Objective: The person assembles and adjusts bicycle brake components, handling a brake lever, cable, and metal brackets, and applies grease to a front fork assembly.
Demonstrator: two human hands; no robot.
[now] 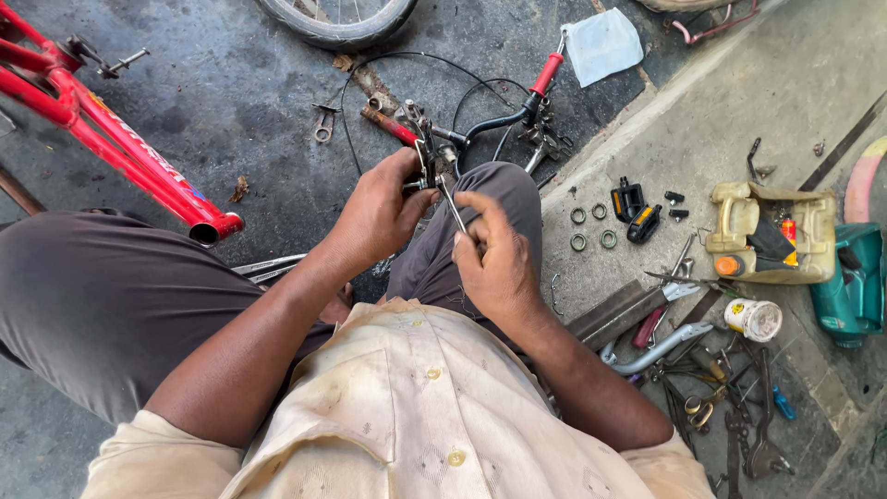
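Left hand (pixel 379 214) clasps the brake lever assembly (pixel 427 159) on the black handlebar (pixel 494 120), grip pressed together around it, while right hand (pixel 494 259) pinches a thin metal tool (pixel 453 205) against it.

red bike frame (pixel 111 139) upper left | wheel (pixel 337 18) top middle | white cloth (pixel 602 44) top | four metal rings (pixel 591 226) and black pedals (pixel 636 211) right of middle | yellow jug (pixel 771 231) and green can (pixel 855 282) far right | white cup (pixel 753 320), pile of tools (pixel 716 388) lower right
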